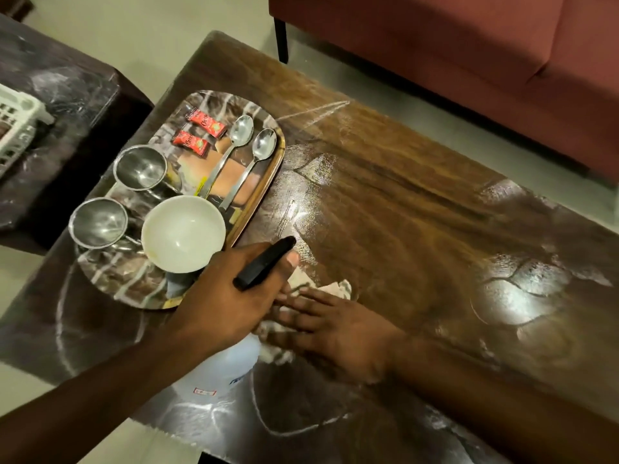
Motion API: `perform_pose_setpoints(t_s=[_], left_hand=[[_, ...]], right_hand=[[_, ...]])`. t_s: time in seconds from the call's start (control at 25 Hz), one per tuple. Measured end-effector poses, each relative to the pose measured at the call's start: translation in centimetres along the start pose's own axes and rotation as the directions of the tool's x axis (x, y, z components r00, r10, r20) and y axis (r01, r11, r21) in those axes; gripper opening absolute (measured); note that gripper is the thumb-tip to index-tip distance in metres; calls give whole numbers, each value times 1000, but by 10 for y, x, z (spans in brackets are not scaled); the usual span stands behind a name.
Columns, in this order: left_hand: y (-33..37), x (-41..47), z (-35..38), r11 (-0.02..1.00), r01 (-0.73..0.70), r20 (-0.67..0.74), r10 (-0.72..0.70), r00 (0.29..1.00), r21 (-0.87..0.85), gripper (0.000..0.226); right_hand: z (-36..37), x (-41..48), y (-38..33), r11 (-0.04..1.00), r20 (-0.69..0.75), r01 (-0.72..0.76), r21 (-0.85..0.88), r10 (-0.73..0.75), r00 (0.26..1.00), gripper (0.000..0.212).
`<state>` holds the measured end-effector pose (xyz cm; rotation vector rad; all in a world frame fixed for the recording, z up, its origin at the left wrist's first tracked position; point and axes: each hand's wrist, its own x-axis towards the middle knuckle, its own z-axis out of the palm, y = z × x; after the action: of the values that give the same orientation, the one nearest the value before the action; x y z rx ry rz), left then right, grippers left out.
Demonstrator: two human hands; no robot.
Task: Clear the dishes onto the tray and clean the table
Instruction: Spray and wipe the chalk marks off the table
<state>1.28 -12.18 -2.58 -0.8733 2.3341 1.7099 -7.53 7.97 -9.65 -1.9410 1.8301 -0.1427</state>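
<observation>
Dishes are sitting gathered on the tray (268, 175) at the left end of the counter (402, 202): a white bowl (183, 233) nearest the person, two steel cups (140, 167) (98, 223) to its left, two spoons (229, 147) (252, 162) lying side by side along the tray's right edge, and two red sachets (205, 122) (190, 142) at the far end. The left hand (231, 296) is gripping a spray bottle (217, 370), its fingers closed around the neck, the black trigger head (264, 262) sticking out above the knuckles just beside the bowl. The right hand (335, 326) is lying flat, fingers stretched out and pressing a pale cloth (338, 288) against the counter; only the cloth's edges are showing past the fingers. Both hands are touching or nearly so, just right of the tray. Wet, shiny streaks are spreading across the counter's wood-grain top. A red sofa (469, 45) is standing beyond the counter, and a white basket (16, 128) is resting on a dark side table (67, 95) to the left.
</observation>
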Motion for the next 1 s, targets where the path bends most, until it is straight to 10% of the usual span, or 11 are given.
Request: perform_pose_setpoints(t_s=[0.08,0.16,0.32,0.4,0.68,0.8,0.88,1.0], left_hand=[[-4,-8,-5,999,21,24,-20,1000,-28,49],[-9,-19,-13,1000,-5,53,4,999,11,48],[-30,-45,-26,997,-20,85,14,996,69,66],[-42,-60,-31,992,-27,99,15,995,121,67],[-63,-101,-34,998,-12,42,9,999,68,40],[-62,-109,-29,992,-17,37,13,999,123,43],[-60,-118,-23,988,-16,51,9,999,154,52],[-65,-138,-13,989,24,44,-30,999,147,60]], right_hand=[[-8,0,20,998,26,58,-14,-58,998,64],[-17,5,52,967,-108,-254,2,253,961,64],[-32,-2,96,588,-242,-752,298,809,536,68],[-24,8,72,539,-243,-775,330,842,482,69],[62,20,-149,914,-143,-378,149,398,906,58],[69,10,-144,976,-125,-211,51,216,968,59],[63,-11,-109,907,-196,-414,81,422,885,62],[57,-67,-56,577,-281,-767,281,813,509,66]])
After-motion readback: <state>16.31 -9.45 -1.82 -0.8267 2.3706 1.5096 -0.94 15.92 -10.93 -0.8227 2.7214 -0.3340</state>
